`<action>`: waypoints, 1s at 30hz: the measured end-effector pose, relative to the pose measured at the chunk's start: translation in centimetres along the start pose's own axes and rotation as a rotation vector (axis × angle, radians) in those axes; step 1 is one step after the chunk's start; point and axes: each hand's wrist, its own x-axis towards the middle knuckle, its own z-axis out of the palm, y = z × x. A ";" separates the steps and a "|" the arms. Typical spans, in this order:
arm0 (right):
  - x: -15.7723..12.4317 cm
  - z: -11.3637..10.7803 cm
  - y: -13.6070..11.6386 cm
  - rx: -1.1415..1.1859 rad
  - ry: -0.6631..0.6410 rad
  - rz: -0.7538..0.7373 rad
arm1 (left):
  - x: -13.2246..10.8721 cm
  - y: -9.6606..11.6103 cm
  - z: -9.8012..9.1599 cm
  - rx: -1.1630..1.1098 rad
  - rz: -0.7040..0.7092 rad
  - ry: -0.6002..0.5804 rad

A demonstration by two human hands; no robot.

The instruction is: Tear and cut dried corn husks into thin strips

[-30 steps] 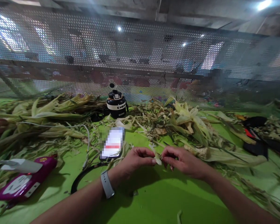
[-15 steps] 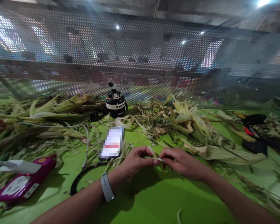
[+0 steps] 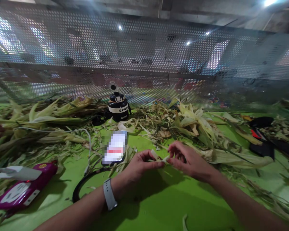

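My left hand (image 3: 141, 164), with a pale watch strap on its wrist, pinches pale corn husk strips (image 3: 155, 155) between thumb and fingers, just above the green table (image 3: 168, 205). My right hand (image 3: 189, 161) is close by on the right. Its index finger is lifted away from the thumb, and the other fingers are curled. The thumb tip is at the right end of the strips; whether it touches them is hard to tell.
Behind my left hand lies a lit phone (image 3: 115, 147). A black flask (image 3: 118, 110) stands at the back. Husk piles (image 3: 199, 123) spread to the right, and large husks (image 3: 50, 115) to the left. A purple device (image 3: 26, 186) with a cable sits front left.
My right hand has loosened its pinch on the husk strips and raised its index finger, shifting slightly right. My left hand keeps its grip, nearly in the same place.
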 end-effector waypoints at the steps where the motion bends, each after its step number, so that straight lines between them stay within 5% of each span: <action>1: 0.0 0.3 0.0 -0.029 -0.017 -0.005 | 0.0 0.0 0.0 0.007 0.009 0.004; 5: 0.2 1.8 0.2 -0.105 -0.048 -0.066 | -0.1 -0.3 0.0 0.034 0.027 0.004; 13: 0.3 1.8 0.3 0.108 -0.134 -0.040 | -0.4 0.2 0.2 -0.025 -0.026 -0.103; 19: 0.3 2.1 0.7 0.127 -0.119 -0.026 | -0.4 0.1 0.3 -0.042 -0.076 0.001; 27: 0.2 2.1 0.9 0.216 -0.071 -0.006 | -0.4 0.1 0.0 -0.082 -0.036 -0.068; 30: 0.3 2.1 0.9 0.244 -0.102 0.007 | -0.5 0.4 -0.4 0.064 0.045 -0.138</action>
